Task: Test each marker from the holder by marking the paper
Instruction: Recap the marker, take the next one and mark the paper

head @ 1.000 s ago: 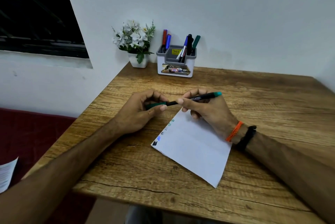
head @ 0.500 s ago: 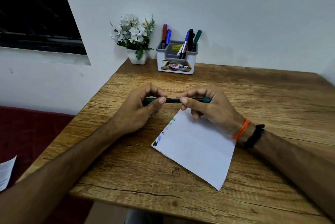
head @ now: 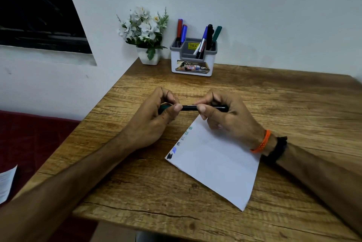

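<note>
I have the marker (head: 189, 107) held level between both hands, just above the far corner of the paper (head: 215, 159). My left hand (head: 154, 118) pinches the green cap end and my right hand (head: 225, 116) curls round the black barrel. I judge this the capping or uncapping of one marker (I cannot tell which, as my left fingers hide the join). If it is closing, the next move is a firm push together, then a reach ahead to the holder (head: 193, 59) beyond my knuckles. The small marks (head: 174, 150) along the paper's edge below my left hand are too small to count surely.
</note>
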A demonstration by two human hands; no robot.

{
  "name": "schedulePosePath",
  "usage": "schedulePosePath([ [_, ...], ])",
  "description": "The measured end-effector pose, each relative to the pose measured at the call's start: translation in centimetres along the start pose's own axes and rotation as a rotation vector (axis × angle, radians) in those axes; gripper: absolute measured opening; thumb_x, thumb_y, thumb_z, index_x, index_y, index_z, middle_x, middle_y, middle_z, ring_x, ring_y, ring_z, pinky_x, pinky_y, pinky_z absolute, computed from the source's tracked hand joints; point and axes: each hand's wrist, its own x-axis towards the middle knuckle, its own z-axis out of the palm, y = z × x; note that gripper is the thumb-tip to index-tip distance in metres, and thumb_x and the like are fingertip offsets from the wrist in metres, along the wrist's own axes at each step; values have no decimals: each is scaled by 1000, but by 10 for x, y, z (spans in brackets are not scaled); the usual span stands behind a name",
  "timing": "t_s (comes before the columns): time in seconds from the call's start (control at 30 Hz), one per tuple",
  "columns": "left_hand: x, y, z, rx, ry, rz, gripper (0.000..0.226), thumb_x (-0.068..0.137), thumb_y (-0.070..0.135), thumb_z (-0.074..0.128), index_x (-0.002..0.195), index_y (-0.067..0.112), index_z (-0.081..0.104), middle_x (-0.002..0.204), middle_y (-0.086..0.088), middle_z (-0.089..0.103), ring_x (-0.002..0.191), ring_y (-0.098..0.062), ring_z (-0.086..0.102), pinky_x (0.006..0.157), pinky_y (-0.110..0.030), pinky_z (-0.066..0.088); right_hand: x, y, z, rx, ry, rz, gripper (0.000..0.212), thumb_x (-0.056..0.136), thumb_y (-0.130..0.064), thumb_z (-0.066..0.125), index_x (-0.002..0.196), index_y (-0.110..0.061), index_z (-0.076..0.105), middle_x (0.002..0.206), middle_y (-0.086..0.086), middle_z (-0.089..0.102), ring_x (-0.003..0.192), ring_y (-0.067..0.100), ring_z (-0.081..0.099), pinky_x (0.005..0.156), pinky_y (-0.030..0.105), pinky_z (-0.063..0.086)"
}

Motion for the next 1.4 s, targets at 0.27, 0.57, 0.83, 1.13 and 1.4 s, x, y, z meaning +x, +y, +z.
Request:
schedulePosePath([
  [0.27,2,26,-8,-75,187,16,42,74,20,66,105,9,40,86,-3,66,67,-9,64,62,-23,55,10,-7,-1,-147,25,-46,12,86,-14,71,95,-7,68,81,8,69,63,18,60,57,31,51],
  [0.57,18,60,8,-65,352,-17,71,64,19,80,120,10,38,80,-5,68,56,-3,66,50,-13,47,10,-42,-3,-590,-27,-220,92,77,-18,81,151,-32,27,80,-11,74,77,4,70,66,24,55],
  [0.83,43,70,16,-60,343,-1,64,69,11,82,116,15,40,75,2,67,60,2,67,52,-11,48,20,-56,-16,-544,91,-294,69,81,-16,80,139,-33,48,77,-10,74,80,2,70,67,17,53],
  [1.13,78,36,14,31,332,-159,53,84,62,47,108,16,54,98,-1,74,78,-15,71,68,-28,52,51,-50,-45,-484,242,-198,45,82,-17,78,122,-32,61,74,-4,75,75,7,72,68,26,56],
  [1.4,117,-22,21,836,168,-243,33,95,48,49,104,19,62,108,-3,65,96,-16,57,87,-36,47,102,-40,-80,-559,399,-106,9,85,-12,73,90,-18,69,72,1,75,71,10,72,67,27,57],
])
